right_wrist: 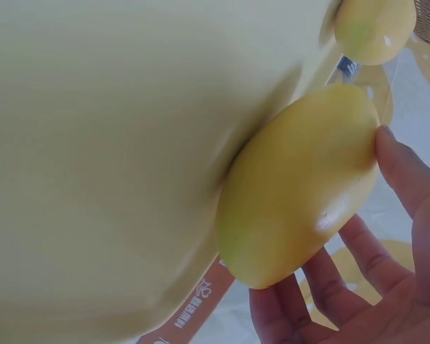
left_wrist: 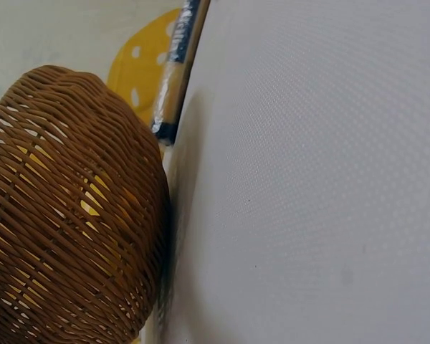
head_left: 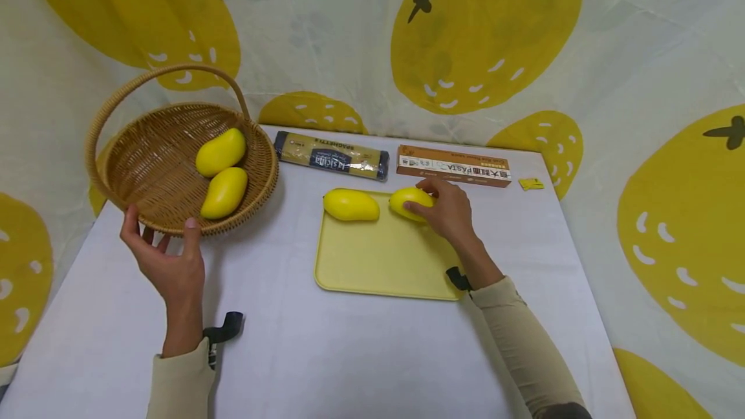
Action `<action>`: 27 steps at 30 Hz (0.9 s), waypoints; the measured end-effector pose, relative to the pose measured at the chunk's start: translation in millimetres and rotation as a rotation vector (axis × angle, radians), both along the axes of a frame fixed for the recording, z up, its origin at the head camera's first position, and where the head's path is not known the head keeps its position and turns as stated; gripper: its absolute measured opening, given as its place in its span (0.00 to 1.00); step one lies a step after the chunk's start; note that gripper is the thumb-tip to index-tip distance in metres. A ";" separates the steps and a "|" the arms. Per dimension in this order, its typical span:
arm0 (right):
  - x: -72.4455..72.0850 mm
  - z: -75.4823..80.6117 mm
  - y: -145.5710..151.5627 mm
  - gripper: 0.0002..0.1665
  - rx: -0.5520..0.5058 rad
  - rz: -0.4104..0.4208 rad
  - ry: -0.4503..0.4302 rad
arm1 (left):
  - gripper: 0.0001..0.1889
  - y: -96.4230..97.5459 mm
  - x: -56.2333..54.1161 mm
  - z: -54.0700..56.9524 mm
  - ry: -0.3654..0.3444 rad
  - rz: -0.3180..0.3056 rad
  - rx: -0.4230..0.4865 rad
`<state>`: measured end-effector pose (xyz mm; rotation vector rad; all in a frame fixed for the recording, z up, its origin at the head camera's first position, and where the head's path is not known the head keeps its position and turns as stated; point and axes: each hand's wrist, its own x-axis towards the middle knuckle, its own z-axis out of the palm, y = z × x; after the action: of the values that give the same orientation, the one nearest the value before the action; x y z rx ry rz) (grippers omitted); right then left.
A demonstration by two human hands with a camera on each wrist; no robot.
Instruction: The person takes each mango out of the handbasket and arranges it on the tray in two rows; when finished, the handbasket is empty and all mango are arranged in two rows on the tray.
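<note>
My left hand (head_left: 171, 267) grips the near rim of a wicker basket (head_left: 157, 147), which tilts toward me with two yellow mangoes (head_left: 224, 193) inside. In the left wrist view only the woven underside of the basket (left_wrist: 72, 215) shows, and the hand is out of sight. Over the far right part of a pale yellow tray (head_left: 378, 257), my right hand (head_left: 451, 212) holds a mango (head_left: 410, 202) between thumb and fingers. The right wrist view shows that mango (right_wrist: 301, 190) close against the tray (right_wrist: 115, 158). Another mango (head_left: 351, 204) lies at the tray's far left corner.
Behind the tray lie a spaghetti packet (head_left: 332, 155) and a brown pasta box (head_left: 454, 165). A small yellow packet (head_left: 531, 183) sits to the right of the box. A fruit-patterned cloth (head_left: 326, 31) hangs behind the white table (head_left: 361, 354).
</note>
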<state>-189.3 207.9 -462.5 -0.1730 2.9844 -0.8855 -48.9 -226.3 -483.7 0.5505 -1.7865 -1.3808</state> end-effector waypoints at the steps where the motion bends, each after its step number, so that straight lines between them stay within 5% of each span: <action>1: -0.2 0.3 0.0 0.33 0.004 -0.001 0.001 | 0.41 -1.6 -0.8 -2.4 0.002 0.000 0.001; 8: -3.2 0.4 0.3 0.32 0.040 0.009 -0.019 | 0.41 -8.6 -4.0 -11.8 0.009 -0.008 0.002; 18: -5.3 4.9 0.5 0.33 0.082 0.020 -0.098 | 0.41 -8.9 -2.7 -11.6 0.013 -0.015 -0.001; 27: -3.4 7.3 3.5 0.35 0.048 0.019 -0.069 | 0.40 9.1 4.0 16.1 -0.003 -0.010 0.026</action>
<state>-192.7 211.3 -455.2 -0.1653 2.9318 -0.7994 -44.9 -217.2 -467.6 0.5582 -1.7778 -1.4119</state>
